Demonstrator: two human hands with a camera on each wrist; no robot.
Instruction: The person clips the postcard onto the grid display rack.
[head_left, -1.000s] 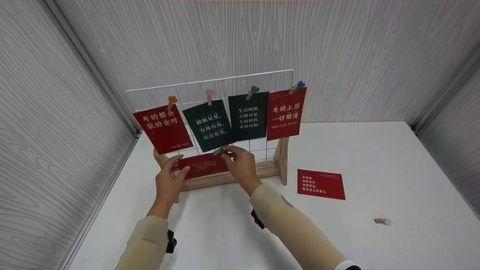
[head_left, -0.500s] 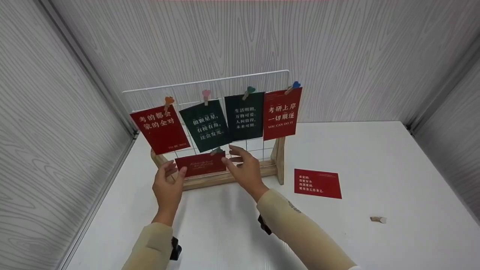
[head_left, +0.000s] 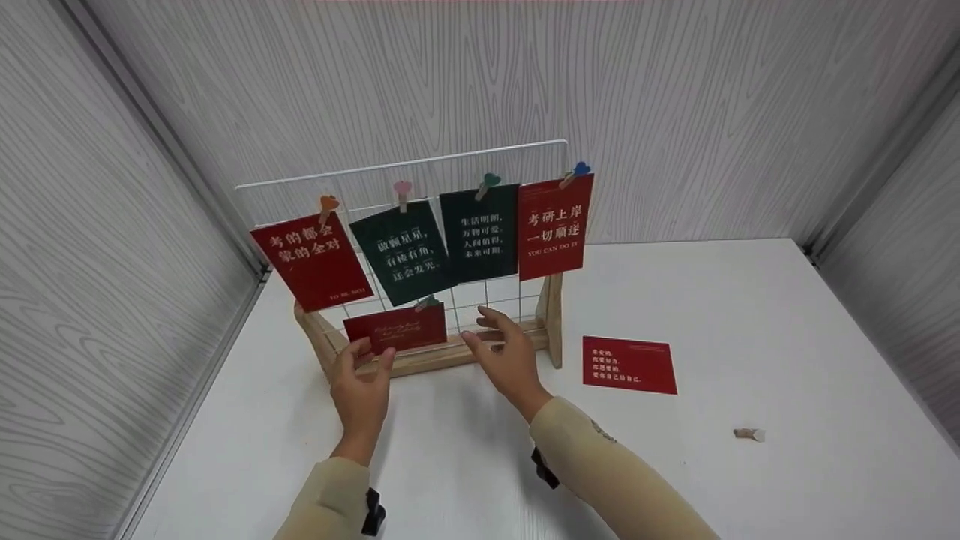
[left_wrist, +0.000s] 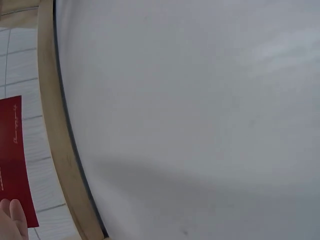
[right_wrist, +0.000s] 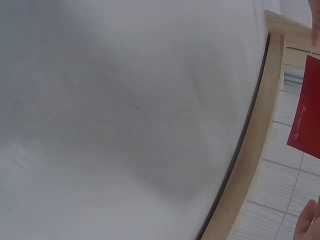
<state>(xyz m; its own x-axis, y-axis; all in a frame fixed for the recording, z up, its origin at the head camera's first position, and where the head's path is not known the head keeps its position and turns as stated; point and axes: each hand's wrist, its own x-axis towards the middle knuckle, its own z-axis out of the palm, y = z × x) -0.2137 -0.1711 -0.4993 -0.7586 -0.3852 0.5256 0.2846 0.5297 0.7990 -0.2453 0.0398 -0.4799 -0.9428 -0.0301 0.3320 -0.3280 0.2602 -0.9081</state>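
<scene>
A small red card (head_left: 395,327) hangs on the lower part of a white wire grid rack (head_left: 487,307), held at its top right by a grey-green clothespin (head_left: 429,302). My left hand (head_left: 361,394) is just below the card's left end, thumb and fingers spread, holding nothing. To the right of the card, my right hand (head_left: 514,364) is apart from it, fingers loosely bent with nothing between them. In the left wrist view, fingertips (left_wrist: 17,216) overlap the card's lower end; contact cannot be told. The right wrist view shows a gap between the right fingers (right_wrist: 306,220) and the card.
Above hang a red card (head_left: 311,262), two dark green cards (head_left: 403,251) and another red card (head_left: 555,225), on heart-topped clothespins. The rack has a wooden base (head_left: 427,361). On the white table (head_left: 465,465) lie a loose red card (head_left: 628,365) and a clothespin (head_left: 748,434).
My right hand has let go of the clothespin and drawn back to the right. My left hand has released the small red card and moved down. The card stays hanging on the grid.
</scene>
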